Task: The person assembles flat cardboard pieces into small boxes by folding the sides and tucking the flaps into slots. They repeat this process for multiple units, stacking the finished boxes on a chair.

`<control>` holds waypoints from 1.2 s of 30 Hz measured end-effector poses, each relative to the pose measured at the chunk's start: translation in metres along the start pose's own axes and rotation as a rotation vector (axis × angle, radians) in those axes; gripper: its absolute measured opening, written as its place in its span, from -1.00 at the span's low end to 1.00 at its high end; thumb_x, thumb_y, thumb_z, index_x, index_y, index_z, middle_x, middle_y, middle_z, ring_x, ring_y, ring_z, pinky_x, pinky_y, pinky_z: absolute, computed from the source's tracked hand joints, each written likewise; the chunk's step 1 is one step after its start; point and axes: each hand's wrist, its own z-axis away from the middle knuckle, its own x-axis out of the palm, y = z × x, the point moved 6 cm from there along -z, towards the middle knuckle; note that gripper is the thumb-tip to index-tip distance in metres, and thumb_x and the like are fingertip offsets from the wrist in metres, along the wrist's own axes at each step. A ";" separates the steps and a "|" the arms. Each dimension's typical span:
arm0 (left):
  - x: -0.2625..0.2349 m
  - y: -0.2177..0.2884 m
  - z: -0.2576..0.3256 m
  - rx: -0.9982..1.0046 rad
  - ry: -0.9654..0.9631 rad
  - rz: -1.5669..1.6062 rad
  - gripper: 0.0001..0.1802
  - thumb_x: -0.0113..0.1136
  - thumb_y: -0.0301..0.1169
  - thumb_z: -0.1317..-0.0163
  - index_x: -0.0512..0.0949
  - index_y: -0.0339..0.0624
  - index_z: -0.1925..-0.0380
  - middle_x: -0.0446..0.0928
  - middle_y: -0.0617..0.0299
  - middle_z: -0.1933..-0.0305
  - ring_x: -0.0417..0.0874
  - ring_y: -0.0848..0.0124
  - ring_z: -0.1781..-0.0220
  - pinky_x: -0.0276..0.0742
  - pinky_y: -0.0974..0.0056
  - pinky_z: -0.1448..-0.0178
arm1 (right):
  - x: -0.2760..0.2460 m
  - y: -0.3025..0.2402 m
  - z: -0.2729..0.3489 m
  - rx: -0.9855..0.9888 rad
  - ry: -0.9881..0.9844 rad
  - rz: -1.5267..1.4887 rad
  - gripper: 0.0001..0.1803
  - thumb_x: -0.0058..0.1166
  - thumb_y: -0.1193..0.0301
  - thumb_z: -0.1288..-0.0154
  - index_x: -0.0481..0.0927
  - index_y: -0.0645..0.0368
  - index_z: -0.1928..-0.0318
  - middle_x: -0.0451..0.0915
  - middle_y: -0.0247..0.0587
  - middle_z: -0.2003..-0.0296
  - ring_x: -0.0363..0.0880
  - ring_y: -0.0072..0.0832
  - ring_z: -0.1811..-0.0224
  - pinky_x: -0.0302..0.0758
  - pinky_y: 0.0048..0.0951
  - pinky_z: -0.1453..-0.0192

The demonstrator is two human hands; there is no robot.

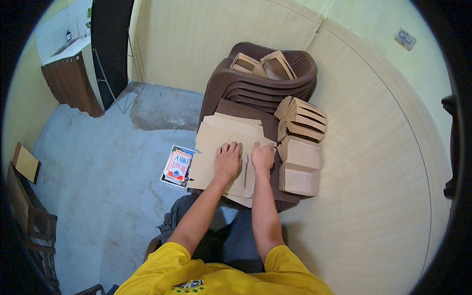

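Observation:
A flat brown cardboard box blank [209, 142] with cut flaps lies on top of other flat cardboard, across the seat of a stack of brown plastic chairs. My left hand [228, 161] rests palm down on the blank, its fingers stretched over the surface. Close to its right, my right hand [263, 157] is closed at the blank's right edge, where a flap seems gripped between thumb and fingers. Part of that edge is hidden beneath the right hand. A narrow slit or raised flap shows between the two hands.
Folded cardboard boxes [300, 169] and a fanned bundle of cardboard trays [305, 118] stand right of the blank. More cardboard pieces [278, 65] sit atop the stacked chairs [260, 93]. A box of small items [177, 166] is at the left. A light panelled wall [373, 162] borders the right.

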 end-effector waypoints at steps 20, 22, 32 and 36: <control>0.014 -0.020 -0.021 -0.068 -0.012 0.234 -0.56 0.10 -0.25 -0.49 0.67 -0.14 -0.27 0.55 0.01 -0.34 0.52 0.00 -0.37 0.44 -0.05 -0.44 | 0.060 -0.004 0.023 -0.547 -0.256 0.013 -0.23 -0.36 -0.16 -0.74 0.54 0.17 -0.49 0.50 0.01 -0.50 0.42 0.08 -0.54 0.21 -0.01 -0.64; 0.011 -0.016 -0.016 -0.052 0.041 0.190 -0.54 0.08 -0.24 -0.51 0.67 -0.17 -0.28 0.54 -0.07 -0.41 0.48 -0.05 -0.47 0.37 -0.10 -0.54 | 0.054 -0.002 0.023 -0.533 -0.342 -0.168 -0.21 -0.38 -0.18 -0.74 0.39 0.15 -0.59 0.49 0.05 -0.52 0.38 0.07 -0.58 0.20 -0.04 -0.66; 0.023 -0.014 -0.020 -0.060 -0.130 0.033 -0.47 0.08 -0.23 -0.53 0.60 -0.13 -0.43 0.38 -0.05 -0.64 0.22 -0.05 -0.74 0.01 -0.09 -0.82 | 0.034 0.022 0.029 -0.506 -0.293 -0.158 -0.01 -0.53 -0.31 -0.70 -0.43 0.05 -0.77 0.45 0.22 -0.53 0.14 0.00 -0.74 -0.09 0.08 -0.79; 0.028 -0.016 -0.019 -0.027 -0.127 0.057 -0.46 0.10 -0.25 -0.52 0.58 -0.14 -0.44 0.38 -0.07 -0.64 0.24 -0.07 -0.73 0.03 -0.05 -0.82 | 0.044 0.024 0.016 -0.433 -0.355 -0.038 0.00 -0.59 -0.32 -0.70 -0.43 0.11 -0.76 0.10 0.19 -0.70 -0.05 -0.06 -0.80 -0.31 0.17 -0.82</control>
